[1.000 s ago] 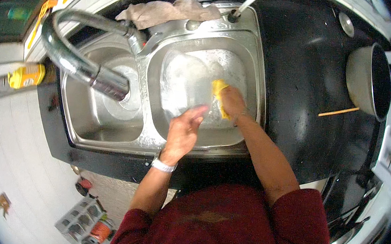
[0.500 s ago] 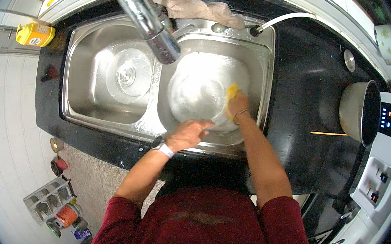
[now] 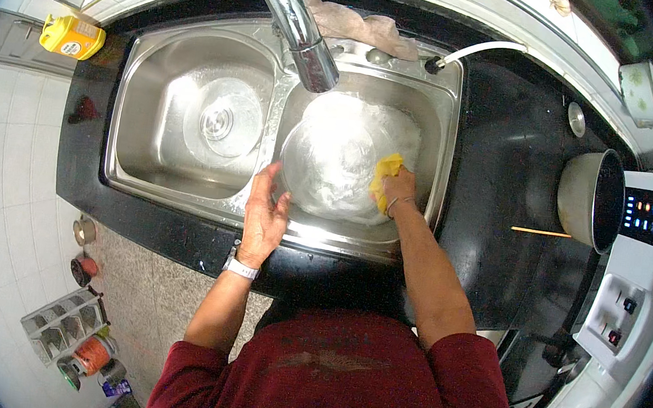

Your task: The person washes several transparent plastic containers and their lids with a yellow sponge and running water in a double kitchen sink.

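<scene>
In the head view, think of a clock around the middle. The right hand [image 3: 399, 188], near two o'clock, was closed around a yellow cloth [image 3: 387, 175]. Its fingertips were mostly hidden, and so was the cloth's inner part. The cloth was at the right side of a big round shiny thing [image 3: 330, 156] in the right sink bowl [image 3: 434, 124]. Bright glare and wet marks made that thing hard to name.

The left hand [image 3: 265, 213], at nine o'clock, was partly open, thumb apart from fingers. It was at the round thing's left edge, but I could not tell if it gripped it.

The tap [image 3: 302, 28] came down from near twelve and was cut off at the top. It hid part of the rag [image 3: 362, 29] behind it. At three o'clock lay a pot [image 3: 581, 197] on its side, its inside too dark to see. A thin stick [image 3: 537, 231] lay beside it. Things by the rack [image 3: 63, 325] at eight o'clock were blurry.
</scene>
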`<state>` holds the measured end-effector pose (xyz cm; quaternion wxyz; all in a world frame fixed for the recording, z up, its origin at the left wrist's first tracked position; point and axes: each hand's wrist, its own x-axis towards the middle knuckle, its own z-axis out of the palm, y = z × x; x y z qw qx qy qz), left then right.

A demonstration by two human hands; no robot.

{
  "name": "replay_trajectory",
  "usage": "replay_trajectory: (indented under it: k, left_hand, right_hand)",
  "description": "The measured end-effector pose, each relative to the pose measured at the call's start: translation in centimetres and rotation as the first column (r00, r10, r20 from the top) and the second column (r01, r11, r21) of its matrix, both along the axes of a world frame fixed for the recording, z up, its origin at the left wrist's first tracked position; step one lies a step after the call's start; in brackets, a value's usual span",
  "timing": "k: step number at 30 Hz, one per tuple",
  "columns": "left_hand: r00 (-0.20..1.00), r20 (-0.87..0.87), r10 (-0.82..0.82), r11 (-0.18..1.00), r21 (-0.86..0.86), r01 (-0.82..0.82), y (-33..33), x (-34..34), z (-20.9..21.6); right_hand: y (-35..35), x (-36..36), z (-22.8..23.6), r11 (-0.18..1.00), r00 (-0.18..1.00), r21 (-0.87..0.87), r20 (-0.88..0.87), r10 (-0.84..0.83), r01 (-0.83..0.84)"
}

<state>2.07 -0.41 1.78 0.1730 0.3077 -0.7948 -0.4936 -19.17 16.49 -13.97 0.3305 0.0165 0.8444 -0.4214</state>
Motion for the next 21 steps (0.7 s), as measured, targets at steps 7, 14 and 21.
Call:
replay_trajectory:
  k: [7, 14, 21]
  left_hand:
    - [0.991, -0.065, 0.118, 0.761, 0.646, -0.048, 0.7, -1.1, 3.6]
    - [0.942, -0.329, 0.073, 0.596, 0.772, 0.223, 2.8, -0.5, 3.2]
    - [0.91, -0.02, 0.414, 0.423, 0.89, -0.172, 2.1, -0.7, 0.5]
  right_hand:
    - [-1.3, -0.9, 5.6, 0.939, 0.961, -0.335, 0.274, 0.025, 0.071]
    - [-1.3, 1.5, 8.3, 0.909, 0.99, -0.399, 0.113, -0.079, 0.118]
    - [0.7, -1.8, 11.8, 0.92, 0.911, -0.084, -0.195, 0.362, -0.384]
